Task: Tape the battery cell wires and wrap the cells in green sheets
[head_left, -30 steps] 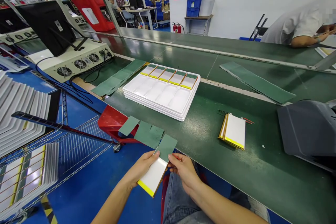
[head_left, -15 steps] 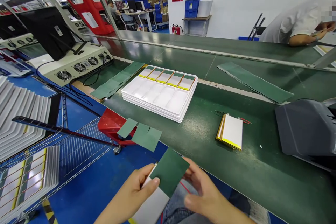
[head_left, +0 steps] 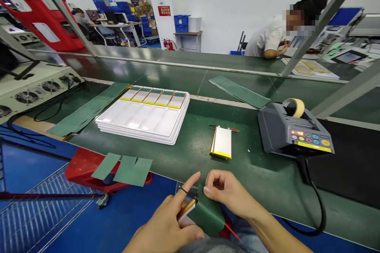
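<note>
My left hand [head_left: 168,219] is closed around a flat white pouch battery [head_left: 186,210] with gold edges, its index finger stretched out and a black wire across that finger. A green paper sheet [head_left: 208,217] lies against the battery's face, and a red wire [head_left: 232,232] sticks out below it. With thumb and fingers my right hand [head_left: 230,191] pinches the sheet's upper edge. On the bench in front lies a small stack of pouch batteries [head_left: 223,141] with yellow ends and red and black wires.
Stacked white trays [head_left: 133,124] hold a row of batteries. Long green strips [head_left: 89,110] lie left, more green strips [head_left: 239,93] at the back. Right stands a tape dispenser [head_left: 297,130]. Cut green pieces [head_left: 132,170] rest on a red bin [head_left: 78,168]. A co-worker [head_left: 264,41] sits across the bench.
The view has swung right, bringing the tape dispenser fully into sight. The battery and green sheet have been turned, and my right hand now pinches the sheet's upper edge.
</note>
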`<state>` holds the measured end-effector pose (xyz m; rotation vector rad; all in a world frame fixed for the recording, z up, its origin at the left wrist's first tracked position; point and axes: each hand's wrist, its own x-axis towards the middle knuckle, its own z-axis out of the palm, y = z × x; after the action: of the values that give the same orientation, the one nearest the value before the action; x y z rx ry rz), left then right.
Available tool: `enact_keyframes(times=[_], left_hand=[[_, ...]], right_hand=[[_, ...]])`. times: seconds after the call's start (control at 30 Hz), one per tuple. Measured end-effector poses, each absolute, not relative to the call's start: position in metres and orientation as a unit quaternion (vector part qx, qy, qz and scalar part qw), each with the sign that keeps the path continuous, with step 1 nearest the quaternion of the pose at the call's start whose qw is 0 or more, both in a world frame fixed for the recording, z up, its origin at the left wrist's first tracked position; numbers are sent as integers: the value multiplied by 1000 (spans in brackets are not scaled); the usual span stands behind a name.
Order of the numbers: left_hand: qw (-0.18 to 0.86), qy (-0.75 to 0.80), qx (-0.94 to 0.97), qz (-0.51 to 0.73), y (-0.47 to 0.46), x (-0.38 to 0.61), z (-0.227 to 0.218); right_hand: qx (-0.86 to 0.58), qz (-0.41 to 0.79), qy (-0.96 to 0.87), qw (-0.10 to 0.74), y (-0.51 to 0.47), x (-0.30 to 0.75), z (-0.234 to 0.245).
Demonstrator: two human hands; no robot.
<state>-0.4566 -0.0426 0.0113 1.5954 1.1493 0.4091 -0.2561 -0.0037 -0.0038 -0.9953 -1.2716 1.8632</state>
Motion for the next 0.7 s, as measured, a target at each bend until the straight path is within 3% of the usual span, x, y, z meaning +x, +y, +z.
enact_keyframes(times=[0.13, 0.23, 0.37, 0.47, 0.7], left_hand=[[543, 469, 674, 175, -41, -443, 7], [547, 469, 656, 225, -36, -432, 2], [636, 441, 537, 335, -29, -416, -1], [722, 441, 422, 326, -27, -405, 1], [783, 430, 356, 274, -30, -392, 5]], right_hand=[[-310, 829, -372, 280, -15, -259, -16], [-304, 841, -345, 285, -21, -258, -17], [-325, 774, -382, 386, -16, -243, -12], [-278, 745, -406, 450, -5, -225, -11], [-106, 783, -510, 339, 8, -213, -3]])
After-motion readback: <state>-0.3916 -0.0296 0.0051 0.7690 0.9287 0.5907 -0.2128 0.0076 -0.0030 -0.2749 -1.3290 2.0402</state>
